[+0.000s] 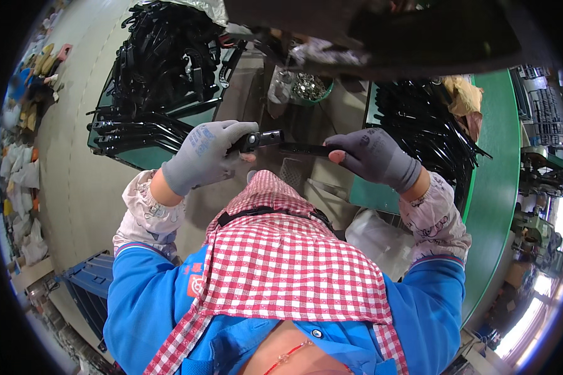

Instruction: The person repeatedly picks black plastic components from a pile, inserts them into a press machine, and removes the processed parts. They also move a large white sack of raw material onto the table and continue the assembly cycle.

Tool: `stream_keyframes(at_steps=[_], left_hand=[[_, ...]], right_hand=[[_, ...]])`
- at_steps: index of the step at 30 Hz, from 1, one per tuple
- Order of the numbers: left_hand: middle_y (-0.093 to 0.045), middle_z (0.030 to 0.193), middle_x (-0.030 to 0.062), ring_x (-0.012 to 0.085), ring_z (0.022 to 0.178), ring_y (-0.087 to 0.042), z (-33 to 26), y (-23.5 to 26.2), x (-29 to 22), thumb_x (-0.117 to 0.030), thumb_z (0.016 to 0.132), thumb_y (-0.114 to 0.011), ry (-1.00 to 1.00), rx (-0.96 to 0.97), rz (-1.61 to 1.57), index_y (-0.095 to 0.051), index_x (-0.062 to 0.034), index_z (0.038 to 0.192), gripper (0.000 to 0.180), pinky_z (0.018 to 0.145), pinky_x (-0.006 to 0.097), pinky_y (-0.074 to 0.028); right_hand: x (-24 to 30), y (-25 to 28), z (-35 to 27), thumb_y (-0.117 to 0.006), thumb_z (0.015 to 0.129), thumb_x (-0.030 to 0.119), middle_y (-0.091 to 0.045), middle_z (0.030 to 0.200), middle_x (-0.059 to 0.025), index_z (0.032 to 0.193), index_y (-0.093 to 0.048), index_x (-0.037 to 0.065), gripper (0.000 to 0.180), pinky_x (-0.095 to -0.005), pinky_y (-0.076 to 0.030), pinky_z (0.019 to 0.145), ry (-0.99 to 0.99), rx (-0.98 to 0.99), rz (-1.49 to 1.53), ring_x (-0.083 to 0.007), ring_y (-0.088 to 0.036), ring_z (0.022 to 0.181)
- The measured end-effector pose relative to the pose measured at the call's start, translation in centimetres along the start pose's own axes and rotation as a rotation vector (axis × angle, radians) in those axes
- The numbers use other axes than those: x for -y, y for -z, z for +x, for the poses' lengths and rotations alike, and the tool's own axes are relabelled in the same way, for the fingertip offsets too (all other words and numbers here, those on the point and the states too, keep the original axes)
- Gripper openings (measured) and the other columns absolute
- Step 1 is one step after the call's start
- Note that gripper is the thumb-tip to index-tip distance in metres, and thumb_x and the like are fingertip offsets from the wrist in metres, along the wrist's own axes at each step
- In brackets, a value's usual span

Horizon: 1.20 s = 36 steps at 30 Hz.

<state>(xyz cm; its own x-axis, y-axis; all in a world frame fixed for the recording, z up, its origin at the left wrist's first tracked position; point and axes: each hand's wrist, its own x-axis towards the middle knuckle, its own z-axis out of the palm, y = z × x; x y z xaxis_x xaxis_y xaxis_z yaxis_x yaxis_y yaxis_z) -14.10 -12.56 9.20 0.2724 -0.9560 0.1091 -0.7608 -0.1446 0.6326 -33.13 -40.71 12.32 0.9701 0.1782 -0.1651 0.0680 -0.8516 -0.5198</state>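
Nearest, a red cord necklace lies at the open collar of a blue polo shirt, under a red-and-white checked apron. Pale patterned sleeve covers wrap both forearms. Beyond the apron, the two hands face each other in grey gloves, each with a bare fingertip showing. The left hand has its grip closed around a glossy black tubular fitting, whose holed end points right. The right hand pinches a flat black bar in its grip, the bar reaching left to the fitting's end; whether the two pieces are joined cannot be told. Both are in the air, in front of the chest. Below the right hand sits a translucent white plastic bag. To the left, a green surface carries bent black tubes with a tall heap of black curved parts behind them. To the right, another green surface bears more black tubes, beside crumpled brown paper. Farther ahead, a green basin holds small metal pieces, and a dark machine body overhangs the top. Dark machines line the far right.
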Motion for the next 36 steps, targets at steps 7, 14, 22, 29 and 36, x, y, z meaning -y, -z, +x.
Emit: stream_keyframes(at_steps=[7, 14, 22, 29, 36], left_hand=[[-0.063, 0.085, 0.0113, 0.0310, 0.073, -0.063, 0.3, 3.5, 4.4, -0.035, 0.078, -0.080, -0.129, 0.045, 0.030, -0.059, -0.0041, 0.119, 0.055, 0.065, 0.038, -0.049], [-0.066, 0.090, 0.0089, 0.0285, 0.078, -0.066, 2.7, 5.4, 4.5, -0.035, 0.077, -0.076, -0.268, 0.188, 0.401, -0.059, -0.0052, 0.119, 0.054, 0.065, 0.039, -0.051], [-0.065, 0.092, 0.0061, 0.0245, 0.075, -0.066, 5.0, 5.9, 5.1, -0.035, 0.081, -0.074, -0.414, 0.067, 0.552, -0.059, -0.0066, 0.119, 0.049, 0.063, 0.037, -0.051], [-0.067, 0.096, 0.0062, 0.0261, 0.079, -0.067, 8.7, 7.2, 5.2, -0.033, 0.079, -0.076, -0.482, -0.022, 0.583, -0.060, -0.0089, 0.117, 0.047, 0.066, 0.037, -0.052], [-0.063, 0.090, 0.0078, 0.0282, 0.080, -0.065, 10.9, 7.1, 6.4, -0.030, 0.080, -0.073, -0.495, 0.022, 0.488, -0.062, -0.0097, 0.111, 0.039, 0.067, 0.039, -0.052]], right_hand=[[1.2, -0.9, 3.6, -0.057, 0.097, 0.043, -0.069, 0.080, -0.0138, 0.117, -0.065, 0.011, 0.038, -0.0413, -0.053, 0.065, -0.020, -0.186, 0.001, -0.0326, -0.068, 0.074], [4.1, -0.7, 5.7, -0.052, 0.097, 0.051, -0.067, 0.073, -0.0115, 0.109, -0.065, 0.012, 0.043, -0.0413, -0.052, 0.061, -0.123, -0.093, -0.382, -0.0304, -0.068, 0.069], [4.9, 0.1, 7.1, -0.055, 0.096, 0.049, -0.064, 0.068, -0.0097, 0.099, -0.063, 0.012, 0.038, -0.0417, -0.050, 0.057, -0.175, -0.175, -0.410, -0.0309, -0.065, 0.063], [2.6, 0.4, 7.0, -0.058, 0.095, 0.046, -0.064, 0.077, -0.0111, 0.104, -0.064, 0.011, 0.037, -0.0400, -0.052, 0.062, -0.013, -0.560, -0.635, -0.0293, -0.066, 0.070], [1.0, 1.1, 7.7, -0.053, 0.097, 0.052, -0.068, 0.087, -0.0110, 0.106, -0.068, 0.012, 0.044, -0.0389, -0.053, 0.075, -0.201, -0.306, -0.537, -0.0282, -0.067, 0.085]])
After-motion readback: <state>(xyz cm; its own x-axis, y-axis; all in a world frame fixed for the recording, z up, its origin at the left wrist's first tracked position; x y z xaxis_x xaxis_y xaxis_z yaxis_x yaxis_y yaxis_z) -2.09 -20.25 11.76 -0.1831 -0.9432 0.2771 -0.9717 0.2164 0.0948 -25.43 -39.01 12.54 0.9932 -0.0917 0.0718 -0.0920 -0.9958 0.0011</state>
